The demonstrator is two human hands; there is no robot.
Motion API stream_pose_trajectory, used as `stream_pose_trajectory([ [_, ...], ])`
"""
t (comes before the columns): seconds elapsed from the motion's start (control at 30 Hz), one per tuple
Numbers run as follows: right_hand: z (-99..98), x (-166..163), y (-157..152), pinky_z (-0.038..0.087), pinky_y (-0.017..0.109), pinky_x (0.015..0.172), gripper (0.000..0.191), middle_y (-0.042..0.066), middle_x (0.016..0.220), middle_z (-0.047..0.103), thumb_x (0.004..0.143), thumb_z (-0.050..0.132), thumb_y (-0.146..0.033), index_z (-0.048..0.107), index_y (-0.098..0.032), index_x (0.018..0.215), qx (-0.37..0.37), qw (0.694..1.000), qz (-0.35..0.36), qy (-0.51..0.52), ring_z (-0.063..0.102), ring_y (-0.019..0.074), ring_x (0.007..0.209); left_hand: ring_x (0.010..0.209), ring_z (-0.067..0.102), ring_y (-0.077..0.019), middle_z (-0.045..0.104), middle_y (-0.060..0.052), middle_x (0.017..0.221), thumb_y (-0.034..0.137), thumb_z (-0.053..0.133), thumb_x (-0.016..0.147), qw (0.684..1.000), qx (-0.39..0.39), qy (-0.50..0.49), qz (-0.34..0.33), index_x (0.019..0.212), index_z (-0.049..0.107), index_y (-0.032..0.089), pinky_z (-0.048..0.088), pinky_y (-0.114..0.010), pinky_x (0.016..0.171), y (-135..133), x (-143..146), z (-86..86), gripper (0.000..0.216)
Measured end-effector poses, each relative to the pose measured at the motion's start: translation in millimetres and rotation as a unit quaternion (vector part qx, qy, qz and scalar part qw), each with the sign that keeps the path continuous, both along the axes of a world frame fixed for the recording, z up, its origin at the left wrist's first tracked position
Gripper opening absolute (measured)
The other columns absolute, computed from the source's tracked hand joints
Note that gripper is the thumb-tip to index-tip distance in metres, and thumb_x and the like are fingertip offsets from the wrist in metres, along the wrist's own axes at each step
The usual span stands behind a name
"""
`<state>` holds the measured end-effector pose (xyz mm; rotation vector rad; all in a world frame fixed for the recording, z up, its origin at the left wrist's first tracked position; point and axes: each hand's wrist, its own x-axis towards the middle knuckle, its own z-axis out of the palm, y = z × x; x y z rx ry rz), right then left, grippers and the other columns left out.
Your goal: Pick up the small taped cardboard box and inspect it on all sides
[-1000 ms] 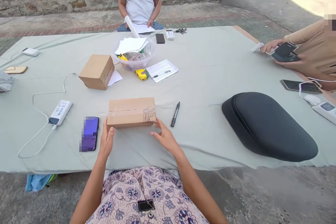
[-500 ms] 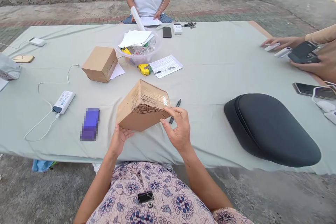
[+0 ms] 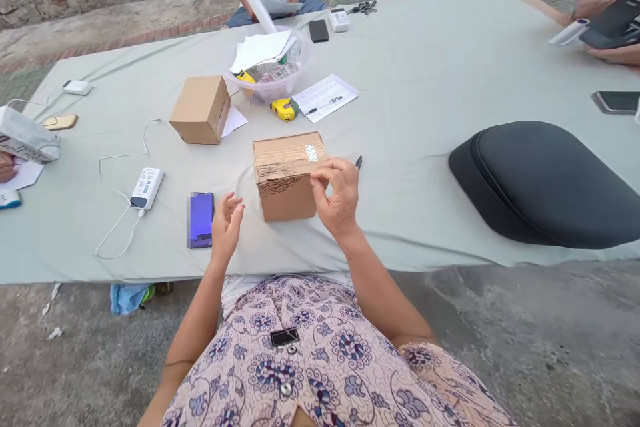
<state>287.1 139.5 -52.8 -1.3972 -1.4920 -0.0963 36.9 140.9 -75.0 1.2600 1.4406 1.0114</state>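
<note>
Here, at the far left of the pale green cloth (image 3: 425, 80), a white power bank (image 3: 147, 187) lies with its cable attached, and a phone (image 3: 201, 219) lies just to its right near the cloth's front edge. The left hand (image 3: 226, 227) sits beside the phone, palm turned inward, fingers loosely spread and holding nothing; it is near the taped box (image 3: 285, 177) but apart from it. The taped box stands on the cloth in front of the person, its top face showing tape and a small white label. The right hand (image 3: 337, 197) rests against the box's right side, fingers curled over the upper right edge in a light grip. A black pen (image 3: 359, 162) shows just behind this hand. Further back stand a second cardboard box (image 3: 200, 109), a clear bowl (image 3: 295, 83) and a yellow tape measure (image 3: 285, 109). A black cushion (image 3: 545, 183) lies at the right.
</note>
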Motion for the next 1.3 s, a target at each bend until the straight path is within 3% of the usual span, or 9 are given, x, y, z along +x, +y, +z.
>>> stream_pose_trajectory([
  [0.13, -1.4, 1, 1, 0.049, 0.046, 0.103, 0.007, 0.008, 0.110, 0.062, 0.099, 0.054, -0.029, 0.056, -0.022, 0.100, -0.003, 1.000, 0.005, 0.017, 0.058, 0.0229, 0.114, 0.153, 0.034, -0.0316, 0.026, -0.018, 0.166, 0.067, 0.063, 0.087, 0.974, 0.194, 0.053, -0.105, 0.160, 0.024, 0.027, 0.042, -0.048, 0.117, 38, 14, 17.3, 0.092],
  [0.23, -2.8, 0, 1, 0.049, 0.044, 0.100, 0.007, 0.008, 0.109, 0.063, 0.098, 0.056, -0.027, 0.055, -0.022, 0.103, 0.022, 1.000, 0.003, 0.012, 0.059, 0.0234, 0.115, 0.161, 0.009, -0.0334, 0.008, -0.014, 0.172, 0.061, 0.067, 0.088, 0.928, 0.304, 0.112, -0.184, 0.156, 0.038, 0.028, 0.024, -0.055, 0.128, 59, 35, 23.9, 0.081],
  [0.33, -5.2, -2, 2, 0.049, 0.044, 0.101, 0.016, 0.009, 0.112, 0.063, 0.098, 0.057, -0.028, 0.057, -0.022, 0.112, 0.016, 1.000, -0.009, -0.001, 0.058, 0.0243, 0.117, 0.160, 0.018, -0.0305, 0.017, -0.013, 0.171, 0.052, 0.058, 0.097, 0.911, 0.335, 0.115, -0.210, 0.138, 0.061, 0.023, 0.027, -0.052, 0.128, 73, 50, 22.5, 0.051],
  [0.43, -7.3, -5, 4, 0.050, 0.044, 0.101, 0.019, 0.009, 0.111, 0.062, 0.098, 0.059, -0.029, 0.060, -0.023, 0.115, 0.019, 1.000, -0.015, -0.020, 0.058, 0.0239, 0.115, 0.156, 0.030, -0.0276, 0.029, -0.013, 0.167, 0.046, 0.052, 0.100, 0.917, 0.329, 0.102, -0.201, 0.127, 0.069, 0.020, 0.035, -0.047, 0.126, 78, 52, 16.2, 0.040],
  [0.57, -9.9, -10, 8, 0.053, 0.041, 0.099, 0.016, 0.008, 0.110, 0.059, 0.097, 0.063, -0.023, 0.062, -0.023, 0.112, 0.062, 0.998, -0.021, -0.021, 0.058, 0.0209, 0.113, 0.154, 0.035, -0.0270, 0.034, -0.013, 0.165, 0.037, 0.056, 0.099, 0.906, 0.370, 0.117, -0.172, 0.125, 0.071, 0.019, 0.040, -0.046, 0.124, 79, 50, 6.7, 0.035],
  [0.8, -19.7, -3, 7, 0.052, 0.038, 0.104, 0.016, 0.009, 0.134, 0.052, 0.097, 0.065, -0.022, 0.061, -0.023, 0.112, 0.061, 0.997, 0.026, 0.026, 0.055, 0.0194, 0.125, 0.151, 0.040, -0.0246, 0.038, -0.013, 0.163, 0.025, 0.061, 0.097, 0.860, 0.462, 0.150, -0.153, 0.129, 0.069, 0.021, 0.044, -0.040, 0.122, 79, 51, -3.7, 0.033],
  [0.97, -30.2, 15, 4, 0.052, 0.043, 0.106, 0.016, 0.011, 0.134, 0.051, 0.101, 0.057, -0.029, 0.062, -0.022, 0.114, 0.039, 0.996, 0.079, 0.019, 0.054, 0.0223, 0.128, 0.155, 0.034, -0.0252, 0.037, -0.014, 0.163, 0.023, 0.061, 0.096, 0.867, 0.451, 0.137, -0.162, 0.133, 0.065, 0.022, 0.042, -0.042, 0.123, 64, 51, -6.6, 0.037],
  [1.13, -36.8, 19, -2, 0.050, 0.045, 0.110, 0.021, 0.012, 0.138, 0.050, 0.104, 0.047, -0.030, 0.063, -0.022, 0.116, 0.017, 0.993, 0.111, 0.037, 0.052, 0.0224, 0.132, 0.152, 0.039, -0.0227, 0.037, -0.013, 0.163, 0.023, 0.057, 0.099, 0.879, 0.440, 0.127, -0.130, 0.128, 0.068, 0.023, 0.044, -0.038, 0.121, 51, 57, -5.6, 0.032],
  [1.3, -37.3, 17, -4, 0.050, 0.043, 0.111, 0.021, 0.011, 0.141, 0.049, 0.104, 0.048, -0.023, 0.063, -0.023, 0.119, 0.040, 0.990, 0.123, 0.059, 0.050, 0.0210, 0.136, 0.150, 0.042, -0.0225, 0.038, -0.015, 0.162, 0.024, 0.057, 0.099, 0.879, 0.436, 0.144, -0.131, 0.127, 0.069, 0.021, 0.045, -0.037, 0.120, 51, 56, -2.3, 0.031],
])
